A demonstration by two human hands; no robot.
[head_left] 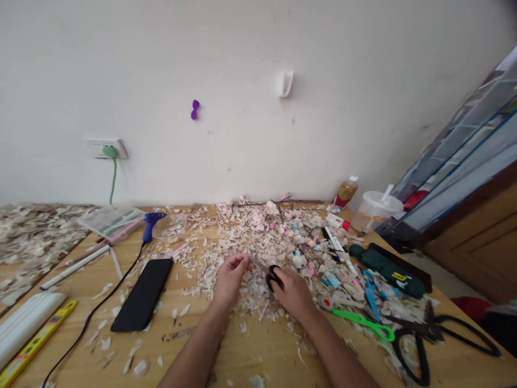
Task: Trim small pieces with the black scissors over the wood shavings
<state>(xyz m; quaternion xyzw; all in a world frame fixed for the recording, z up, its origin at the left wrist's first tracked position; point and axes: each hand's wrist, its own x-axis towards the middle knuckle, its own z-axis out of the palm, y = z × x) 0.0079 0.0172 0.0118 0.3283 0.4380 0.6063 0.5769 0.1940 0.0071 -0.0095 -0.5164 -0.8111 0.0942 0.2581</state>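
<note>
The right hand (294,291) gripped black-handled scissors (270,274), just right of the phone (143,293). The left hand (229,277) pinched 1 small scrap at the blade tips; a slip risked nicking its fingertips. Beyond lay shavings (258,231).

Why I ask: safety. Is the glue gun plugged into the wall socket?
Cannot tell. The glue gun has a black cord running off the table's near edge; the wall socket holds a green plug.

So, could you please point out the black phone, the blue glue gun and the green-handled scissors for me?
black phone (142,295), head view, middle of its dark face.
blue glue gun (151,222), head view, on its body.
green-handled scissors (365,321), head view, on the green handle.
</note>
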